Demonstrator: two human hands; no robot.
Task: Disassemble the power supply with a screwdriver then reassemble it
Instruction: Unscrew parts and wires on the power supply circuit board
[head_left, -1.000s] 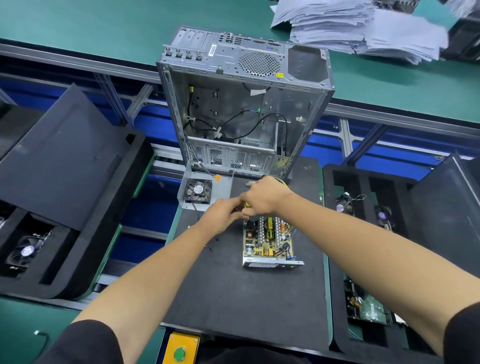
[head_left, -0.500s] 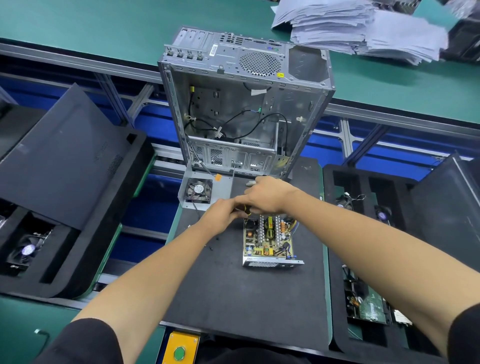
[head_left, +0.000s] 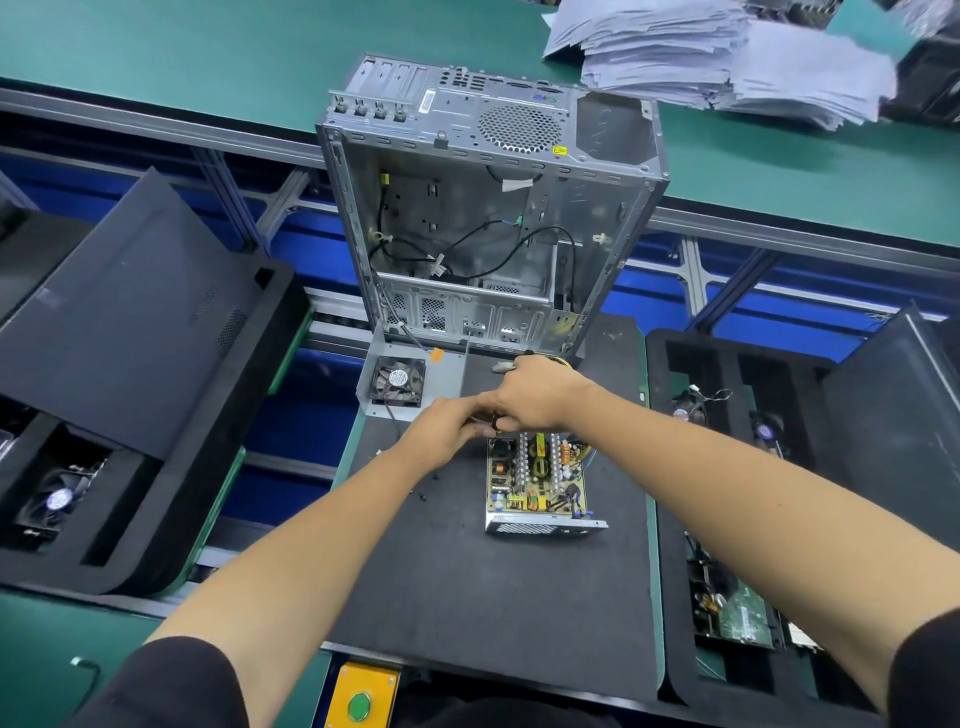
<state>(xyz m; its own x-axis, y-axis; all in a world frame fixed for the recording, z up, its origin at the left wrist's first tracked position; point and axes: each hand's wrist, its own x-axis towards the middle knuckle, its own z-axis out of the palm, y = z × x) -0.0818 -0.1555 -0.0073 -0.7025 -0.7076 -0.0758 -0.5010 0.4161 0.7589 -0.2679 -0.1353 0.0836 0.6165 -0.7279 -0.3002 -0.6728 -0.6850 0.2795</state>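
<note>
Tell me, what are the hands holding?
Both hands, left and right, close on a small yellow-and-black thing above the open power supply, probably the screwdriver; the exact grip is hidden.

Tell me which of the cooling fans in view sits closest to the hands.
The fan in the grey metal cover on the black mat, just left of the hands. The others sit in the black foam trays far left and right.

Open power supply (head_left: 537, 480) — circuit board exposed — lies flat on the mat.
</note>
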